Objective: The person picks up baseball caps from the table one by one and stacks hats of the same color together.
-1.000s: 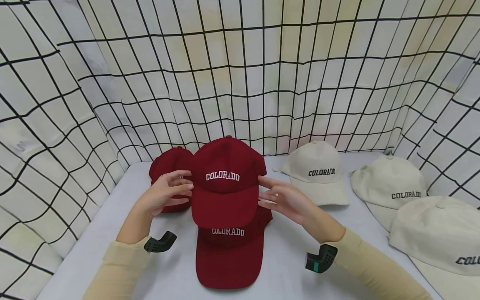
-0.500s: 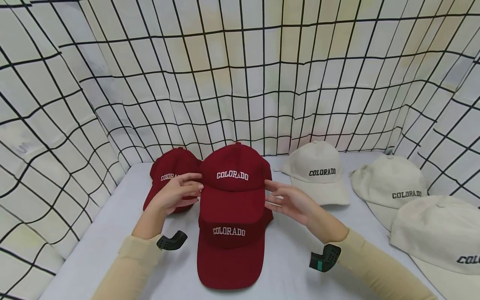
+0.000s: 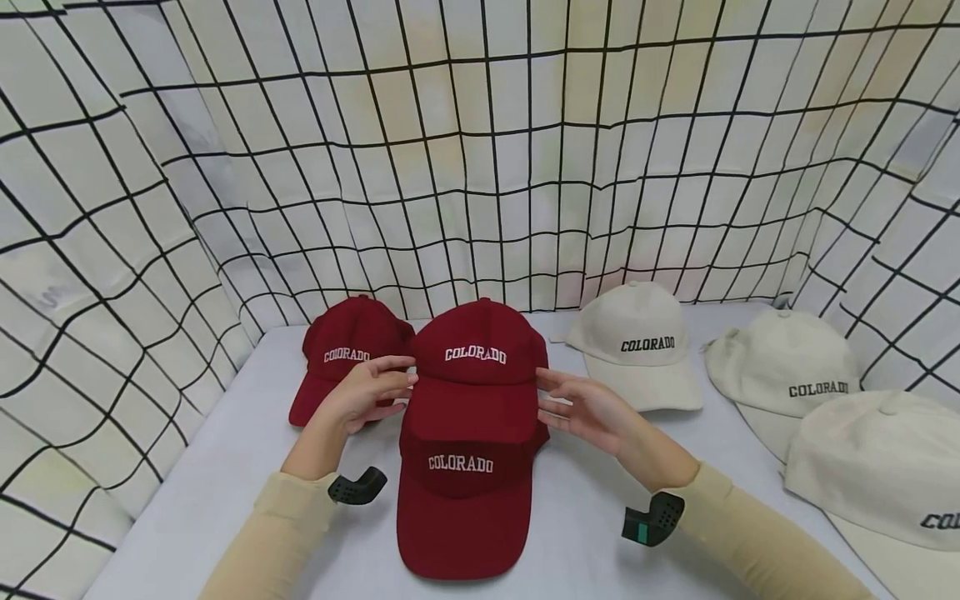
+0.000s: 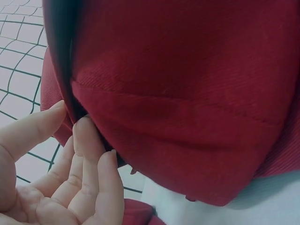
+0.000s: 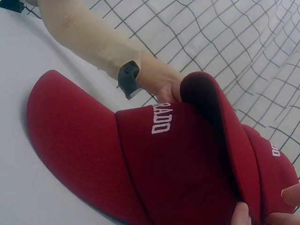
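the top red cap (image 3: 476, 404) was up between two hands, over the back part of the front red cap (image 3: 463, 521). its front faced the person, and its brim pointed down and hid some of the front red cap's round part. i could not tell if the two caps touched.

the left hand (image 3: 371, 392) pinched one side edge of the top red cap. its thumb was on one side of the brim and its bent fingers were on the other, with just the thin edge in the small gap. the right hand (image 3: 588, 408) pinched the other side. its thumb tip was under the brim, its fingertips were across from it, and the gap was small too.

the front red cap lay on the white table (image 3: 585, 517) with its brim toward the person. the far red cap (image 3: 347, 337) sat just past the left hand, which hid a bit of it. over on the right were the back cream cap (image 3: 637, 350), the middle cream cap (image 3: 783, 362) and the near cream cap (image 3: 873, 471), cut off by the picture's side. the red caps had white letters and the cream ones had dark letters. a black wire grid (image 3: 529, 183) stood behind.
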Action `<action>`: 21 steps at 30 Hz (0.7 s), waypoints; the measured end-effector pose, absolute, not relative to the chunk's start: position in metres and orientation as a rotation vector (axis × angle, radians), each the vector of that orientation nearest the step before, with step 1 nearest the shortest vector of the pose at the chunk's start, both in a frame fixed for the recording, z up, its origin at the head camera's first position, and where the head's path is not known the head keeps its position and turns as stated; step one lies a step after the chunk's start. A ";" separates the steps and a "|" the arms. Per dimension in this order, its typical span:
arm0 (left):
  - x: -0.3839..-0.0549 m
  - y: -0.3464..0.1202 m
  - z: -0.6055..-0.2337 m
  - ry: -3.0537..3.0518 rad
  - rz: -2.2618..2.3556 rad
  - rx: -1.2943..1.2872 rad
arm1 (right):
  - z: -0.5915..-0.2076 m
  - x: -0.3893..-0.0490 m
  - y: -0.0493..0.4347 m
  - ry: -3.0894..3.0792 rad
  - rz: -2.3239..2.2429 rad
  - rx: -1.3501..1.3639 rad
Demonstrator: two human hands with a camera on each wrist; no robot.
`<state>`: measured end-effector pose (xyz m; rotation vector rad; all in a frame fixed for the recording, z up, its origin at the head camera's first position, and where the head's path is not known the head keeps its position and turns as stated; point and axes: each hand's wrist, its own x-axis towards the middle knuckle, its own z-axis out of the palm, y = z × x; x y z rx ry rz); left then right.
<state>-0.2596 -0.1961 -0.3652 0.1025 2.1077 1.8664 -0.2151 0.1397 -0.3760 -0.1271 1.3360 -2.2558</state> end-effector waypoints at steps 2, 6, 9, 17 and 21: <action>-0.260 -0.195 -0.366 2.100 1.879 0.088 | -0.377 -0.215 0.140 1.338 -2.258 -0.121; -0.259 -0.195 -0.368 2.079 1.898 0.062 | -0.380 -0.214 0.141 1.344 -2.260 -0.118; -0.259 -0.195 -0.368 2.079 1.898 0.054 | -0.382 -0.213 0.143 1.342 -2.263 -0.117; -0.255 -0.195 -0.368 2.109 1.859 0.064 | -0.384 -0.212 0.144 1.349 -2.280 -0.111; -0.255 -0.197 -0.370 2.137 1.832 0.059 | -0.384 -0.209 0.145 1.368 -2.266 -0.115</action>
